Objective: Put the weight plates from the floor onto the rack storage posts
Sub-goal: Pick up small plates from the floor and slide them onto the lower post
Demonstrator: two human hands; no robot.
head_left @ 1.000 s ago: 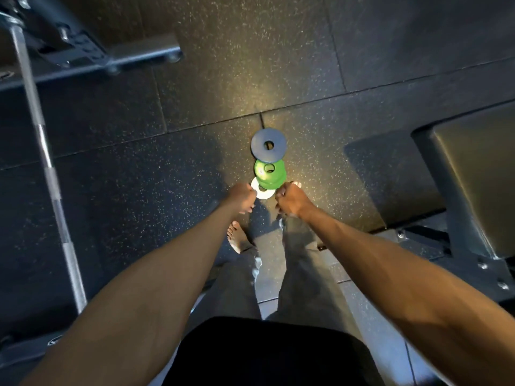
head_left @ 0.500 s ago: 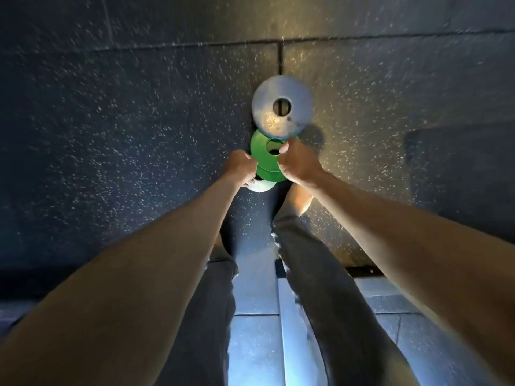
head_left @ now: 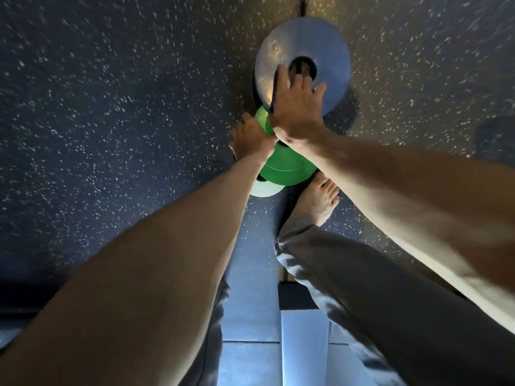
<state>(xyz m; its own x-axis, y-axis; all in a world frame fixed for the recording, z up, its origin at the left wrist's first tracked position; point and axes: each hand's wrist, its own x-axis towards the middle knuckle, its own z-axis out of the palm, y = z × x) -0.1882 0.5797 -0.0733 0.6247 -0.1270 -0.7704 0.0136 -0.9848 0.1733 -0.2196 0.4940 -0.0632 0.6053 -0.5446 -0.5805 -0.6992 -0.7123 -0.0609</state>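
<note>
Three weight plates lie in a row on the dark speckled rubber floor. Farthest is a grey-blue plate (head_left: 331, 51), then a green plate (head_left: 287, 168), and nearest a small white plate (head_left: 263, 189) partly under the green one. My right hand (head_left: 298, 112) lies on the grey-blue plate with fingers hooked into its centre hole and the thumb along its left side. My left hand (head_left: 250, 137) curls over the green plate's left rim. No rack or storage post is in view.
My bare right foot (head_left: 316, 201) stands just right of the white plate, trouser legs below it. A seam between floor mats (head_left: 303, 6) runs away from the grey-blue plate. Paler tiles (head_left: 303, 346) lie at the bottom.
The camera has dropped much closer to the floor. My right hand moved from the green plate forward onto the grey-blue plate and into its hole. My left hand stayed at the green plate's left rim.
</note>
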